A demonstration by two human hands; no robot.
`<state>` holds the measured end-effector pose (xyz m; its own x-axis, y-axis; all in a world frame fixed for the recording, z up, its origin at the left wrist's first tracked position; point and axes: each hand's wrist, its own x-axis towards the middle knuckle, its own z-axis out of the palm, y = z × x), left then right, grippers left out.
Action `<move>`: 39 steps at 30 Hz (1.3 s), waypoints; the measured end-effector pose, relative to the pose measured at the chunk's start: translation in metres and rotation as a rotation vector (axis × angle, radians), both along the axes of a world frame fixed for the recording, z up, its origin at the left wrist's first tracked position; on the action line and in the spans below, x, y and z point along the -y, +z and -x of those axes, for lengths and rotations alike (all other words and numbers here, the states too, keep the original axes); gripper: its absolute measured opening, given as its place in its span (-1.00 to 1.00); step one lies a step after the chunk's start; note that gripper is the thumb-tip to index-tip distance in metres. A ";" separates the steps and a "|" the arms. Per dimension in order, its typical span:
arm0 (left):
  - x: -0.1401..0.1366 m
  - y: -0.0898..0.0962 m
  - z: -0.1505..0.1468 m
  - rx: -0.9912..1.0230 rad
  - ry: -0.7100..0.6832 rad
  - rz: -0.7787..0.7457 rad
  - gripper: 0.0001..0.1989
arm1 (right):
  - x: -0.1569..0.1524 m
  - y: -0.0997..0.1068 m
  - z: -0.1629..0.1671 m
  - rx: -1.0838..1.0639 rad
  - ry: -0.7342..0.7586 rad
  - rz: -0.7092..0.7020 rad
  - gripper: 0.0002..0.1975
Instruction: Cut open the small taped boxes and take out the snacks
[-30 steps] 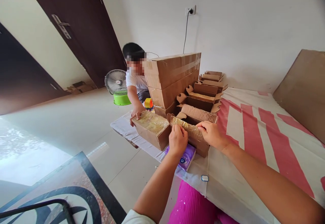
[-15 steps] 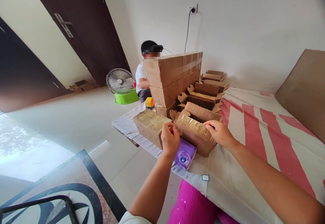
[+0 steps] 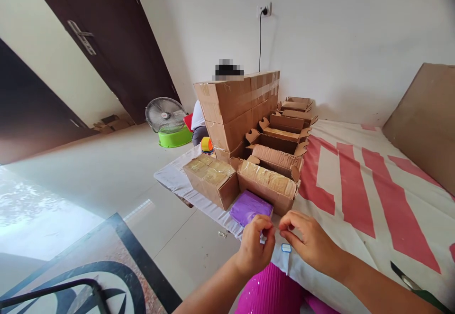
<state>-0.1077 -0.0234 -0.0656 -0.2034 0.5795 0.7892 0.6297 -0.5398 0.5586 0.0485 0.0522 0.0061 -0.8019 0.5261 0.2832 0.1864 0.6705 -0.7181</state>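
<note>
My left hand [image 3: 258, 243] is closed in a pinch just in front of a purple tissue pack [image 3: 250, 207]. Close by on its right, my right hand [image 3: 307, 238] is also pinched, fingertips facing the left ones. Whatever lies between the fingers is too small or clear to make out. Behind the pack stands a cardboard box with tape on top [image 3: 265, 181], apart from both hands. Another taped box [image 3: 211, 176] sits to its left. A small blue-edged white label [image 3: 286, 248] lies on the cloth between my wrists.
Several open cardboard boxes [image 3: 280, 141] line the cloth-covered table [image 3: 350, 238], beside a wall of stacked cartons [image 3: 236, 105]. A person [image 3: 199, 122] sits behind it. A dark-bladed cutting tool [image 3: 408, 281] lies at right. A small crumpled shiny scrap [image 3: 222, 234] shows beyond the table edge.
Both hands have left the front taped box and come down toward me, closer together. A shiny scrap now shows near the table edge. The other person has shifted behind the cartons.
</note>
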 end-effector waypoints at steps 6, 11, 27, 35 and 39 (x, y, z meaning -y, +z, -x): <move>0.006 -0.007 -0.001 -0.222 -0.149 0.146 -0.80 | 0.008 -0.037 -0.043 0.057 -0.057 0.167 -0.85; -0.007 0.007 0.005 -0.236 -0.154 0.178 -0.85 | -0.003 -0.080 -0.076 -0.098 -0.334 0.268 -0.88; -0.193 0.145 0.084 -0.762 0.154 0.648 -0.60 | -0.025 -0.145 -0.101 -0.232 -0.585 0.327 -0.71; -0.149 0.131 0.102 -0.768 0.054 0.656 -0.67 | -0.022 -0.142 -0.102 -0.170 -0.539 0.259 -0.66; -0.131 0.125 0.107 -0.723 0.021 0.652 -0.70 | -0.023 -0.144 -0.100 -0.130 -0.532 0.237 -0.65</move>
<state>-0.2143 0.1079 0.0598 0.1890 0.9487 0.2533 0.9440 -0.2466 0.2191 0.1487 0.0753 -0.1376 -0.3772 0.9070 0.1873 0.3538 0.3280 -0.8759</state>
